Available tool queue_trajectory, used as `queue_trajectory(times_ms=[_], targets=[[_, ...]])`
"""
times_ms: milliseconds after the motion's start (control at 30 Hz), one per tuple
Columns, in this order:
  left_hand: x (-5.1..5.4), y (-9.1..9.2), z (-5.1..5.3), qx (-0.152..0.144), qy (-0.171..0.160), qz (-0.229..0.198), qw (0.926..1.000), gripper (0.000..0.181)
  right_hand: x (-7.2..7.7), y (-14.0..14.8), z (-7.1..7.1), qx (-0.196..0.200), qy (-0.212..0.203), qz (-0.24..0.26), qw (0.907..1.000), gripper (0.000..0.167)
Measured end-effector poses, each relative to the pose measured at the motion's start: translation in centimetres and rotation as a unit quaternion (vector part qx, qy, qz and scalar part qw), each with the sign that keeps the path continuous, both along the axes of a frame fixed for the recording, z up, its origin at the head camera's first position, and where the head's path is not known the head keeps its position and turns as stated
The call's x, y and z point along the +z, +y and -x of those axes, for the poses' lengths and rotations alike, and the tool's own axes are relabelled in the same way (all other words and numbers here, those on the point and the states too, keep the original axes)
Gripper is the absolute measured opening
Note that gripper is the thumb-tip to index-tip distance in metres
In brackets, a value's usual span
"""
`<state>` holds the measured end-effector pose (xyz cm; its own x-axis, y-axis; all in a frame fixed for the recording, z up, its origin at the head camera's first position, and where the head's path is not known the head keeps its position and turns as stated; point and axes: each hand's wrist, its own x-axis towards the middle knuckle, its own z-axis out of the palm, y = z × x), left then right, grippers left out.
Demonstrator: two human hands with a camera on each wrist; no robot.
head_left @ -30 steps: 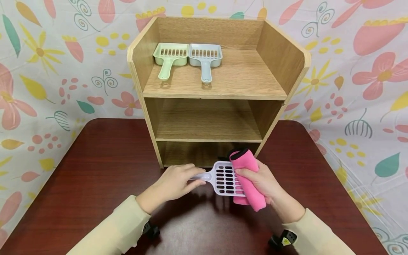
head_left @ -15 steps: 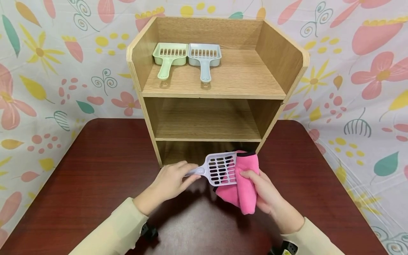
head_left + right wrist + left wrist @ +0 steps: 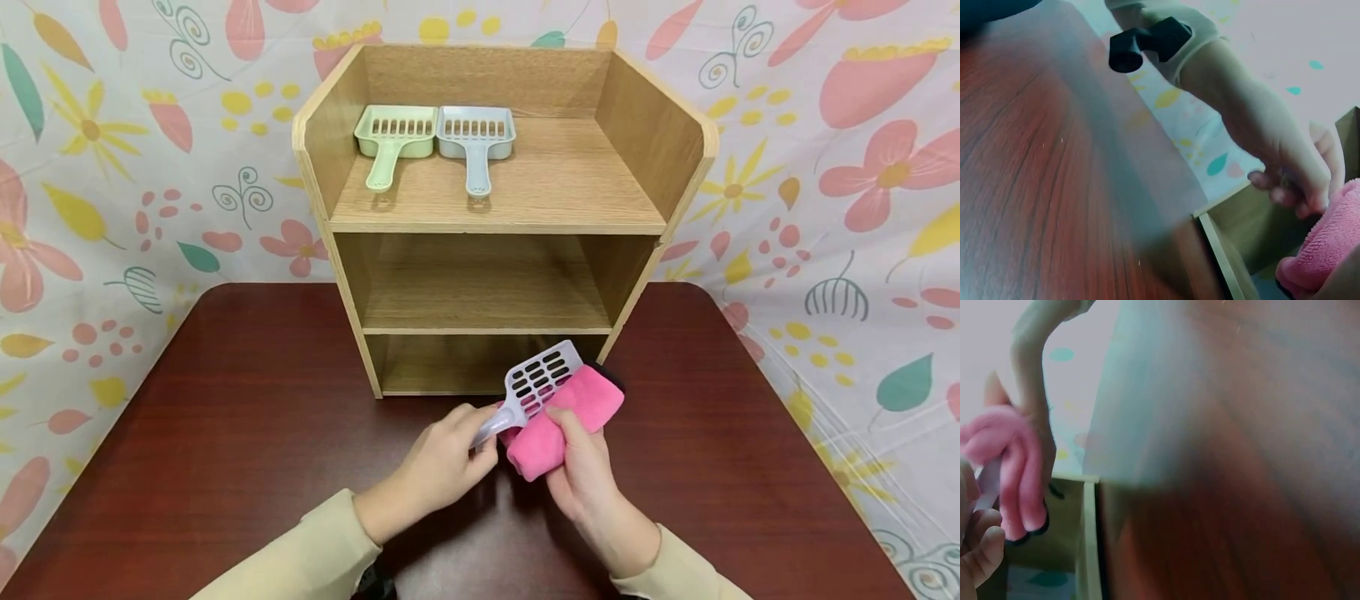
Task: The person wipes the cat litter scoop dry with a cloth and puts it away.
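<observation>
A lavender slotted litter scoop (image 3: pixel 542 377) is tilted in front of the shelf, its head pointing up and to the right. My left hand (image 3: pixel 448 458) grips its handle. A folded pink cloth (image 3: pixel 566 417) with black edging is wrapped around the scoop's lower right side, and my right hand (image 3: pixel 592 492) holds it with the thumb on top. In the left wrist view the cloth (image 3: pixel 1019 469) folds over both sides of the scoop. The right wrist view shows the fuzzy cloth (image 3: pixel 1335 240) at the right edge, with the left hand (image 3: pixel 1291 162) beyond it.
A wooden shelf unit (image 3: pixel 495 227) stands at the back of the dark red table (image 3: pixel 247 417). On its top board, a green scoop in a tray (image 3: pixel 393 142) and a blue scoop in a tray (image 3: pixel 476 143) sit side by side at the left. Behind hangs a floral cloth backdrop (image 3: pixel 150 233).
The scoop has turned from nearly level to slanting up and right. The right hand and cloth have shifted to the scoop's lower right side, and both hands have drawn closer together.
</observation>
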<state>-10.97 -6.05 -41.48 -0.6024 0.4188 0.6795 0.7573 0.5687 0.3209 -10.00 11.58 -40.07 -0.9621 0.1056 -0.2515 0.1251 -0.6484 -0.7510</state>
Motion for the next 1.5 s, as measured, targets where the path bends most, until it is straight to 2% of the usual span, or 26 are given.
queue_trajectory(times_ms=[200, 467, 867, 967, 1167, 1267, 1500], targets=[[-0.6, 0.5, -0.9, -0.003, -0.014, 0.032, 0.9994, 0.038, -0.2, -0.4, 0.1, -0.025, -0.015, -0.027, 0.9992, 0.037], [-0.3, 0.3, -0.9, -0.004, 0.000, 0.080, 0.9968, 0.038, -0.7, 0.9, 1.1, -0.050, -0.035, -0.071, 0.9956, 0.035], [0.2, -0.4, -1.1, -0.002, -0.004, 0.094, 0.9955, 0.038, -0.3, 3.0, 1.6, -0.076, -0.032, -0.134, 0.9876, 0.034], [0.1, -0.4, -1.1, -0.003, 0.000, 0.086, 0.9963, 0.038, -0.1, 3.0, 1.7, -0.075, -0.034, -0.123, 0.9890, 0.033], [0.0, 0.0, -0.7, -0.011, 0.016, 0.052, 0.9985, 0.037, 0.3, 2.2, 1.6, -0.062, -0.045, -0.053, 0.9956, 0.031], [0.0, 0.2, -0.6, -0.016, 0.013, 0.039, 0.9990, 0.037, 0.3, 1.4, 1.3, -0.058, -0.046, -0.034, 0.9967, 0.031], [-0.2, 0.7, -0.4, -0.025, -0.002, 0.039, 0.9989, 0.036, 0.0, 0.1, 0.7, -0.044, -0.027, -0.028, 0.9982, 0.037]])
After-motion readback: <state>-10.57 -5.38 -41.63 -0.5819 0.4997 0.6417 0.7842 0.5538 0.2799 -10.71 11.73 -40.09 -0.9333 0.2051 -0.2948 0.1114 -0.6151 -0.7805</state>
